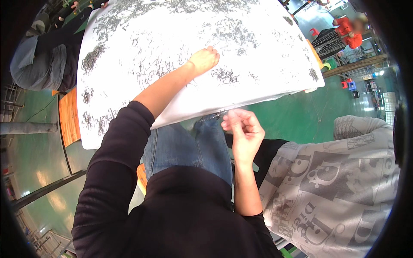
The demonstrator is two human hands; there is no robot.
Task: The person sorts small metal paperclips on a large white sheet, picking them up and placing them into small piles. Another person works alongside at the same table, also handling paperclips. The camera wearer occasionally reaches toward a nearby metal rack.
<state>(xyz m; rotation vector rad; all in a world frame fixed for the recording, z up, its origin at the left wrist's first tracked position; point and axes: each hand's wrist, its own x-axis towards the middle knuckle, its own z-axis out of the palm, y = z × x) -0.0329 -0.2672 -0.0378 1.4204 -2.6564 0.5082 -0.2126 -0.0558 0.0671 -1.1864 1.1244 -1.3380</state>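
Note:
Many small, thin, dark curved pieces (226, 76) lie scattered and in loose clusters over a white-covered table (189, 99). My left hand (204, 60) reaches across the table, its fingers curled down among these pieces. What its fingertips hold, if anything, is too small to make out. My right hand (245, 127) is raised in front of the table's near edge, above my lap, with thumb and forefinger pinched together. Something thin and dark seems to show by its fingertips, too small to name.
At the left sits a person in grey and dark clothes (41, 64). Close on my right is a person in a grey patterned top (327, 180). Farther off at the upper right is a person in red (350, 34). A wooden bench (69, 118) stands by the table's left side.

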